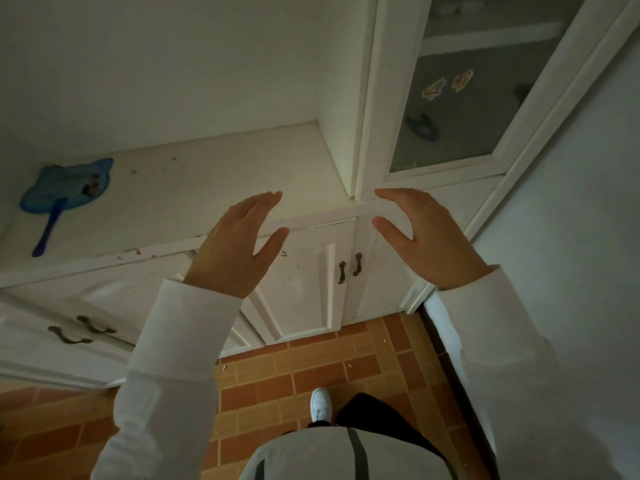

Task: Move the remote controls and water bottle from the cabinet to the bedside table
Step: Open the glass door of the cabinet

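Both hands, left hand [235,244] and right hand [426,237], hover spread and empty before the white cabinet [207,188]; no remotes or bottle visible to judge a hold

Dim shapes behind the tall white cabinet's frosted glass door [460,98] are too blurred to identify; the top edge crops its upper shelf.
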Available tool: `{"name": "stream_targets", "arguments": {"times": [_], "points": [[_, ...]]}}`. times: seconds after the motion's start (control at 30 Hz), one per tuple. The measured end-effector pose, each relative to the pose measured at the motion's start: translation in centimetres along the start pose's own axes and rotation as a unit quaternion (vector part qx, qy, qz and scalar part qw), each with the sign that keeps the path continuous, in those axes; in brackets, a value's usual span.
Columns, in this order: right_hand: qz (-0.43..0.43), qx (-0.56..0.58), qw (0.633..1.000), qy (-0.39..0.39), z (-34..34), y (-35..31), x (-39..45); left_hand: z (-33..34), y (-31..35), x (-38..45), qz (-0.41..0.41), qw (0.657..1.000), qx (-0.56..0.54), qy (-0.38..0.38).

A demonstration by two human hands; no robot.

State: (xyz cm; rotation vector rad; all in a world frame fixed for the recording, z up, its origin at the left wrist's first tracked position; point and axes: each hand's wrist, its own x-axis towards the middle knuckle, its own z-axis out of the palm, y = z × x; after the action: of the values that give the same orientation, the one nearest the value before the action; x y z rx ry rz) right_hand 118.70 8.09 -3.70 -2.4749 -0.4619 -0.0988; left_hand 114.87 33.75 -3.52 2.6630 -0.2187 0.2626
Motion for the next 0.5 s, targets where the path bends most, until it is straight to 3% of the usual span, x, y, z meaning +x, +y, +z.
{"name": "stream_targets", "arguments": {"times": [0.23, 0.5], "points": [[0.027, -0.018, 0.999, 0.004, 0.0, 0.2, 2.0, 0.1, -1.4, 2.9, 0.008, 1.0, -0.008, -0.01], [0.004, -0.016, 0.999, 0.043, -2.2, 0.0, 4.7, -0.9, -0.7, 6.3, 0.03, 0.999, -0.03, 0.031]]}}
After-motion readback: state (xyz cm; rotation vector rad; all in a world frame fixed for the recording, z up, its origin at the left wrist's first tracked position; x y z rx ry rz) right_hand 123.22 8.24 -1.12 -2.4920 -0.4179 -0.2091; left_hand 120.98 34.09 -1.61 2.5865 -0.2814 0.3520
